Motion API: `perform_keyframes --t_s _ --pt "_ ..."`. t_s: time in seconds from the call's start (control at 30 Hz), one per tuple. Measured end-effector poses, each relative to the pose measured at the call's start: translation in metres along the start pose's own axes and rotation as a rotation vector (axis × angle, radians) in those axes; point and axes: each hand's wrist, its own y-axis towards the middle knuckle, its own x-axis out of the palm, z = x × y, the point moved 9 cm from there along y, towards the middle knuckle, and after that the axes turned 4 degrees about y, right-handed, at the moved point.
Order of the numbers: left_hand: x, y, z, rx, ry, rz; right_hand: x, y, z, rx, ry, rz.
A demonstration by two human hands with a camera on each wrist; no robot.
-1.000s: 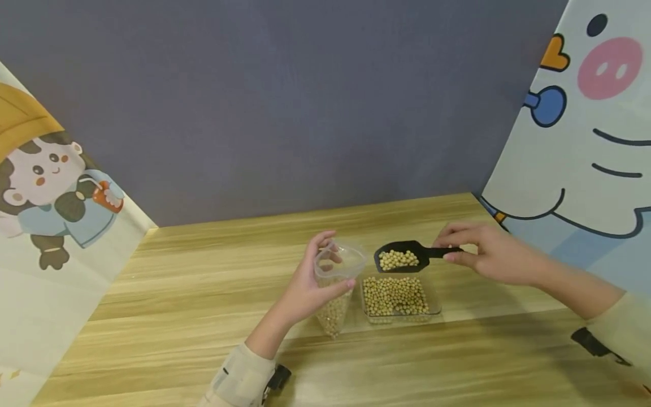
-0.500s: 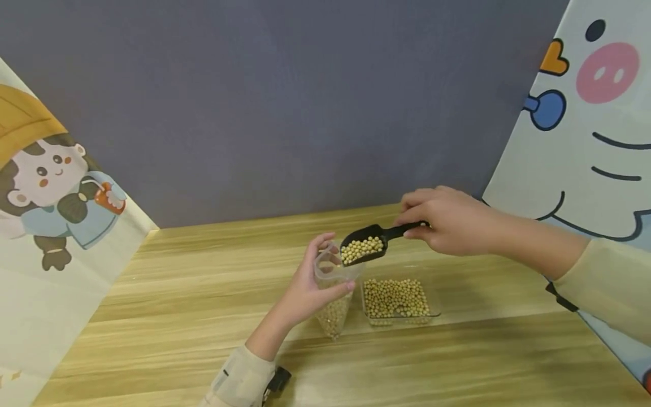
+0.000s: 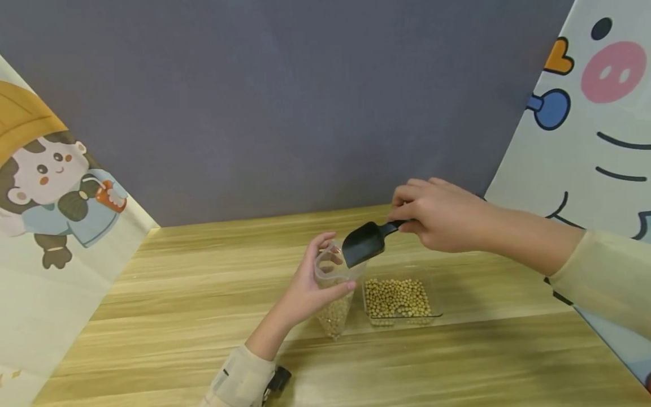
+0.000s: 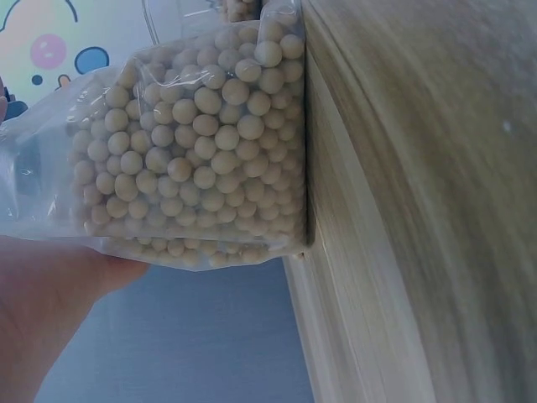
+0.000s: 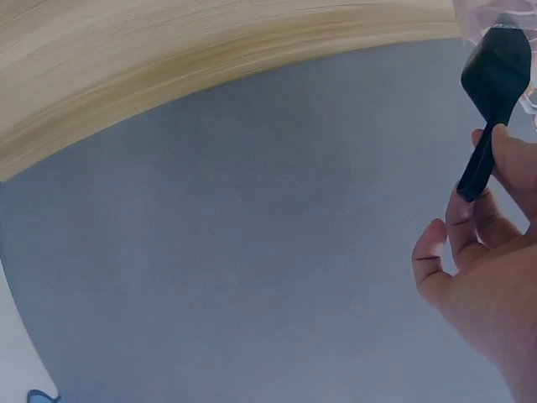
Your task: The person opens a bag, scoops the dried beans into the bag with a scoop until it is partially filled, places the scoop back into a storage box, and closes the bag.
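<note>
My left hand (image 3: pixel 304 291) holds a clear plastic bag (image 4: pixel 193 151) near its top, the thumb and fingers curled round its open mouth. Pale yellow soybeans (image 4: pixel 205 126) fill its lower part, and its base stands on the wooden table. My right hand (image 3: pixel 439 217) pinches the handle of a small black scoop (image 3: pixel 363 244) between thumb and fingers. The scoop is tipped over the bag's mouth, and no beans show on its dark surface. From the right wrist, the scoop's bowl overlaps the clear plastic of the bag.
A clear shallow container (image 3: pixel 435 295) of soybeans stands on the table (image 3: pixel 203 316), just right of the bag. Behind the table rises a grey panel (image 3: pixel 305 113). Cartoon-printed panels (image 3: pixel 580 164) flank both sides.
My right hand has brought the loaded scoop left from over the container to the bag's mouth and tipped it; the beans have left it. My left hand stays on the bag.
</note>
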Motion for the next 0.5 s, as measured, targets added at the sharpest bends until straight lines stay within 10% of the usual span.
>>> perform_keyframes --t_s 0.27,0.5 --pt "-0.004 -0.002 0.001 0.004 0.005 0.019 -0.006 -0.033 0.031 0.035 0.032 0.142" --pt "-0.004 -0.002 0.0 -0.014 0.028 0.013 0.035 -0.063 0.046 0.062 -0.04 0.071"
